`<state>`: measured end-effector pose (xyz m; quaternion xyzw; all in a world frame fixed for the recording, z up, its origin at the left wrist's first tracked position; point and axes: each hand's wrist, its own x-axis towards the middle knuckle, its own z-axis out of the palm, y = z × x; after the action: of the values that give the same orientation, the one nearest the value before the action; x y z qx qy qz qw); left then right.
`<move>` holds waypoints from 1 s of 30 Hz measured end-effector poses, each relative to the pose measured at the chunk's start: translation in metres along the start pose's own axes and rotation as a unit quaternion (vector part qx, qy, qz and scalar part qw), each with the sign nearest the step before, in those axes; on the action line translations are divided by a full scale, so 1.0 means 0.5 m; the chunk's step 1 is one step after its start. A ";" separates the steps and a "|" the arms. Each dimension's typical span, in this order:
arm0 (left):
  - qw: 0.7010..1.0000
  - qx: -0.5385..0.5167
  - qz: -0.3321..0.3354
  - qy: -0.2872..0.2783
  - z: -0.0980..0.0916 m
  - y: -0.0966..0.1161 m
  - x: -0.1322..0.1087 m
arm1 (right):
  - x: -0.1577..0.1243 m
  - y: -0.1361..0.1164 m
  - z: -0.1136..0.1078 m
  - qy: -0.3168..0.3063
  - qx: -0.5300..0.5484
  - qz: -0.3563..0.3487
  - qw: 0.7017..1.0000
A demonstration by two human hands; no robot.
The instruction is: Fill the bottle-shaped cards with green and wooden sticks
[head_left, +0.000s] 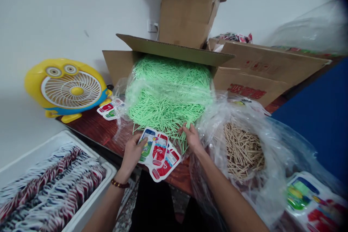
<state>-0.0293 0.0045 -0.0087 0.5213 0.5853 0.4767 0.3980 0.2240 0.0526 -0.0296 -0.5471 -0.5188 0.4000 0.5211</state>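
Note:
My left hand (pixel 133 149) grips a flat packet (pixel 153 146) printed with a green Sprite bottle and a red Cola bottle, thumb on its front. Beneath it, another such packet (pixel 168 163) lies at the table's front edge. My right hand (pixel 191 137) is at the lower right of a heap of thin light-green sticks (pixel 165 105), its fingers closed on a few of them. The heap spills from a clear plastic bag inside an open cardboard box (pixel 174 49) lying on its side.
Brown sticks (pixel 243 150) fill a clear bag on the right, near more packets (pixel 312 199). A yellow fan (pixel 73 88) stands at left, above a white foam bin (pixel 110 174) packed with packets. Cardboard boxes (pixel 187 16) stand behind, and a blue panel (pixel 315 105) is at right.

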 end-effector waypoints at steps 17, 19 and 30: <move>0.927 -0.339 -0.157 -0.029 0.034 0.057 -0.105 | -0.064 -0.018 0.021 -0.032 -0.039 -0.010 0.999; 0.925 -0.341 -0.162 -0.032 0.034 0.051 -0.114 | -0.052 -0.015 0.016 -0.036 -0.031 -0.005 0.999; 0.929 -0.330 -0.159 -0.053 0.023 0.037 -0.127 | -0.042 -0.001 -0.001 -0.044 -0.045 -0.004 0.998</move>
<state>-0.0050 -0.0565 0.0045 0.2850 0.4479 0.5455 0.6485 0.2213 0.0317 -0.0311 -0.5495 -0.5608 0.3977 0.4748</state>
